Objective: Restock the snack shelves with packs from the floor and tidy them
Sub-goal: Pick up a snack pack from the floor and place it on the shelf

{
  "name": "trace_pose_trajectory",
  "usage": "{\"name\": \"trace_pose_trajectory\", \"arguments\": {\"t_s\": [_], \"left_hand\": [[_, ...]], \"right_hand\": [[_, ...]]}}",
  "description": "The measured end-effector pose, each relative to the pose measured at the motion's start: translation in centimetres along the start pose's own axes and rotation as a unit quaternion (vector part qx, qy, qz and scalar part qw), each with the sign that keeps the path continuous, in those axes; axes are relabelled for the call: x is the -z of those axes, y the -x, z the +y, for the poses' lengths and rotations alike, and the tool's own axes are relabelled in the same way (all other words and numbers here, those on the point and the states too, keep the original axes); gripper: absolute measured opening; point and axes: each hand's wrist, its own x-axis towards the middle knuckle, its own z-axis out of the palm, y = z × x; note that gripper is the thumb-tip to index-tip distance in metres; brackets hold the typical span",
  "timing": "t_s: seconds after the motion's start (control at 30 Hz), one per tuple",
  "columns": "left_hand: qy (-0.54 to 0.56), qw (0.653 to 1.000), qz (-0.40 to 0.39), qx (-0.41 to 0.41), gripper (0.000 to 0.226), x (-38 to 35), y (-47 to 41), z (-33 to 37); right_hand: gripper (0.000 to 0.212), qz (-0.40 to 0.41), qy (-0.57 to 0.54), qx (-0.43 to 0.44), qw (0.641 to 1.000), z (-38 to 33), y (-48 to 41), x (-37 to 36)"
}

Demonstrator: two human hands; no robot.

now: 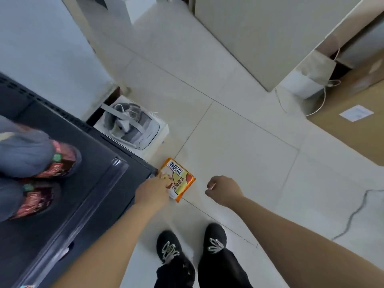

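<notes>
An orange and white snack pack (180, 177) lies flat on the pale tiled floor (239, 146) beside the corner of the black shelf unit (89, 183). My left hand (154, 191) reaches down onto the pack's left edge, its fingers touching and partly covering it; I cannot tell whether it grips the pack. My right hand (223, 191) hovers to the right of the pack, fingers curled in a loose fist with nothing in it. On the shelf at the far left sit grey and dark red snack packs (35, 163).
My two black shoes (191, 244) stand just below the pack. A white box holding a grey item (133, 125) sits behind the shelf corner. Cardboard boxes (357, 113) and a white cable (320, 100) are at the right, and a grey cable (353, 215) trails across the floor.
</notes>
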Motion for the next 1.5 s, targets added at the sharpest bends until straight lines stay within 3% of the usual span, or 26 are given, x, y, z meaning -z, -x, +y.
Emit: {"name": "trace_pose_trajectory", "arguments": {"t_s": [0.2,0.37,0.53,0.63,0.7,0.77,0.9,1.0,1.2,1.5], "left_hand": [[0.017,0.999,-0.031,-0.022,0.025,-8.8,-12.4,-1.0],[0.062,0.996,-0.064,0.01,0.018,-15.9,-20.4,-2.4],[0.122,0.984,-0.063,0.111,0.07,-21.3,-26.1,-3.4],[0.128,0.974,-0.078,0.172,0.087,-23.3,-28.2,-4.3],[0.129,0.964,-0.096,0.212,0.086,-24.2,-28.7,-4.3],[0.096,0.966,-0.084,0.224,0.067,-24.6,-28.5,-4.0],[0.077,0.98,-0.053,0.177,0.036,-23.7,-26.5,-2.5],[0.201,0.966,-0.023,0.159,0.028,-21.6,-23.9,-1.3],[0.303,0.945,0.015,0.123,0.031,-13.7,-16.6,2.3],[0.398,0.908,0.045,0.122,0.05,1.7,-0.8,7.0]], "right_hand": [[0.023,-0.03,-0.091,-0.053,0.994,3.4,-10.8,-7.5],[0.024,-0.052,-0.129,-0.073,0.988,5.6,-18.7,-14.0],[0.023,-0.089,-0.201,-0.095,0.971,6.0,-24.3,-18.3],[0.025,-0.12,-0.278,-0.13,0.944,5.6,-26.8,-20.0],[0.027,-0.142,-0.321,-0.152,0.924,5.5,-27.8,-20.4],[0.028,-0.151,-0.376,-0.169,0.899,5.6,-28.1,-20.0],[0.034,-0.063,-0.474,-0.165,0.863,6.5,-27.2,-18.3],[0.035,-0.011,-0.46,-0.15,0.875,6.7,-25.3,-15.9],[0.042,0.072,-0.386,-0.089,0.915,5.0,-17.1,-7.9],[0.037,0.173,-0.3,-0.044,0.937,-0.3,-1.3,2.6]]}}
